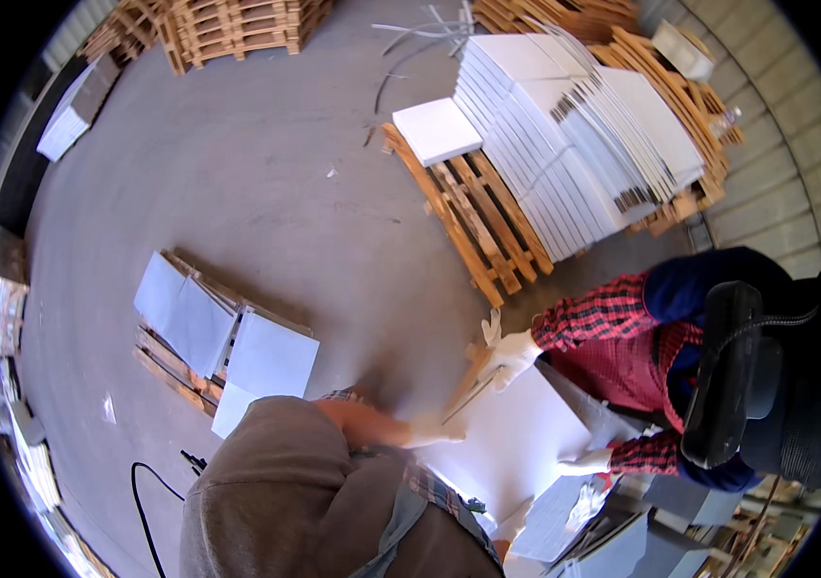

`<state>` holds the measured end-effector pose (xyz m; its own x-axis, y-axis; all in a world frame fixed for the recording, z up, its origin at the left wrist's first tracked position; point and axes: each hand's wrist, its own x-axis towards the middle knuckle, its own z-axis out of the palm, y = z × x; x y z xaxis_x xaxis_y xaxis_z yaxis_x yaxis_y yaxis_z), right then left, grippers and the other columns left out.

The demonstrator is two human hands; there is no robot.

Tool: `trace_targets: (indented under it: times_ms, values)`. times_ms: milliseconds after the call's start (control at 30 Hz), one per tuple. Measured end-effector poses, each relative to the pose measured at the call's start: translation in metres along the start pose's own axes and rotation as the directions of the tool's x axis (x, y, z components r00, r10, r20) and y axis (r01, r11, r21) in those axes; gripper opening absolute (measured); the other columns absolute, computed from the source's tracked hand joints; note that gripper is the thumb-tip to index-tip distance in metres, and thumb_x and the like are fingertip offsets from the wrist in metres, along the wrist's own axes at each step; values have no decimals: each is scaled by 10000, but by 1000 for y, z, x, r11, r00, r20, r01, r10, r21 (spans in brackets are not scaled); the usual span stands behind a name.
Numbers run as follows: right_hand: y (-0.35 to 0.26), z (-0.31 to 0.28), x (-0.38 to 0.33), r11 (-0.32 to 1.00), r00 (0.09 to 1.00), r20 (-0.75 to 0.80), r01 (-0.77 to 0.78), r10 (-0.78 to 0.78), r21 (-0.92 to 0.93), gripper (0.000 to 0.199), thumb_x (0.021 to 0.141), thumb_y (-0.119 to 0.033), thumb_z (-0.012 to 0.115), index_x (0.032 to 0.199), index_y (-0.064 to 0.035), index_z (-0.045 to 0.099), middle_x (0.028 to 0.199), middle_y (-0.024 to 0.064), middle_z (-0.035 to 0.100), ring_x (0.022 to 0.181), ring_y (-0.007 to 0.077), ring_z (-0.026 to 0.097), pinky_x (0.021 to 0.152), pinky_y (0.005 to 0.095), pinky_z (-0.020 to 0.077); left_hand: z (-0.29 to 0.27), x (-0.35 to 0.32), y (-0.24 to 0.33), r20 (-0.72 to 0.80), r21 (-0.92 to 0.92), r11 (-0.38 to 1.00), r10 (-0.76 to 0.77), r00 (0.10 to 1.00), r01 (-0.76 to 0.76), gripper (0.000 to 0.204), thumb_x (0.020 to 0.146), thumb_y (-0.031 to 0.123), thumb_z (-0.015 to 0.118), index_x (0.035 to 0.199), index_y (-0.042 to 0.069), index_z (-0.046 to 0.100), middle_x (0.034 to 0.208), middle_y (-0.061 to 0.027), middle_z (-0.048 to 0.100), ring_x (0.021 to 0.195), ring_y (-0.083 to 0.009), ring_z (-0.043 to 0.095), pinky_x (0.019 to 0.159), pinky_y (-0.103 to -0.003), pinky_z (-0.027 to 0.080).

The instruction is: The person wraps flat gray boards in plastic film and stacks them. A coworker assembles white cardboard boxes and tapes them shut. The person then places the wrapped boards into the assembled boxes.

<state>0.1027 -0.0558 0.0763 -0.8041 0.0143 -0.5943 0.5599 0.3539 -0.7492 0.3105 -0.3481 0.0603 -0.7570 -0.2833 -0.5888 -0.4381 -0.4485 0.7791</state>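
Note:
A white flat panel (516, 424) lies between me and a co-worker. My left hand (435, 430), in a pale glove, is at the panel's left edge; motion blurs its fingers, so I cannot tell its grip. Low in the view, my right hand (515, 522) shows only in part by the panel's near edge, its fingers mostly hidden behind my body. Across the panel, the co-worker's gloved hand (512, 358) holds a thin strip (473, 395), whose end reaches close to my left hand. The co-worker's other gloved hand (584, 464) rests at the panel's right edge.
At my left, grey-white panels (266, 356) lie on a low wooden pallet (174, 371). Ahead to the right, a tall stack of white panels (545, 135) stands beside a wooden pallet (473, 212). Grey panels (613, 549) lean at the lower right. Stacked pallets (237, 29) stand far back.

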Motion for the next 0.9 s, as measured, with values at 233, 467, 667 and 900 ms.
trace_targets:
  times_ms: [233,467,667,900]
  values:
    - [-34,43,24,982,998,6,-57,59,-182,474,988,-402,603,1267,-24,673,1183,132,679,1160,263,598,948,441,527,5,9,-30,33,-182,977,114,993,-106,591,881,470,721,1290,51,640,1222,-136,672,1151,-236,595,979,-412,464]
    - [-49,115,32,970,984,126,-97,127,-225,445,976,-373,613,1251,-28,673,1172,122,674,1140,254,597,934,444,527,-48,2,-23,132,-110,991,91,987,-76,693,832,490,753,1333,31,617,1271,-171,659,1172,-260,598,1010,-427,457]
    - [-49,179,35,974,953,223,-177,206,-143,421,966,-349,622,1238,-31,673,1162,114,670,1124,245,595,922,446,527,-117,16,-7,154,84,996,-24,988,11,753,798,509,771,1350,24,607,1292,-188,653,1183,-275,603,1018,-433,458]
    - [-49,261,26,836,820,311,-535,481,119,393,955,-321,632,1222,-35,673,1150,104,665,1104,236,594,908,449,527,-226,50,90,-88,481,867,191,978,-126,845,713,605,763,1276,-16,653,1343,-234,619,1203,-356,605,1010,-426,474]
